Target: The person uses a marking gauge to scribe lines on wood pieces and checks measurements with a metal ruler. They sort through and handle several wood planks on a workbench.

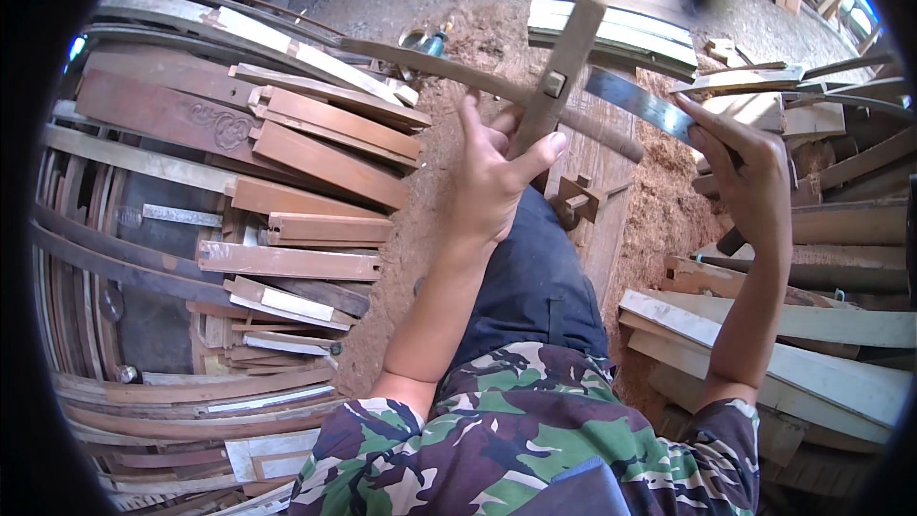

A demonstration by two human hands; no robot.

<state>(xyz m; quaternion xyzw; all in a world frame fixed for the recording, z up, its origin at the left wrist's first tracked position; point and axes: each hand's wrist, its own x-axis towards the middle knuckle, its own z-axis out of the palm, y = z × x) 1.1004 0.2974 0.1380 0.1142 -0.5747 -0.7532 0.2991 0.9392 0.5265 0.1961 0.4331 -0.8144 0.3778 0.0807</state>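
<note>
My left hand (492, 167) is closed round a wooden marking gauge (576, 43), a flat upright bar with a pale square peg end showing in its face. A long thin wooden strip (430, 64) runs off to the left behind that bar, and a rounded wooden rod (604, 135) sticks out to its right. Pinched in the fingers of my right hand (750, 162) is a flat shiny steel strip (640, 103); its left end comes close to the upright bar, and I cannot tell whether they touch. A smaller crossed wooden piece (578, 199) lies on the bench below.
Beneath my hands runs a wooden bench (611, 220) between my legs. Stacked reddish boards (330, 162) crowd the left, one panel (172, 115) carved. Pale planks (764, 334) fill the right, beside wood shavings (669, 220). White-edged boards (611, 33) sit at the far end.
</note>
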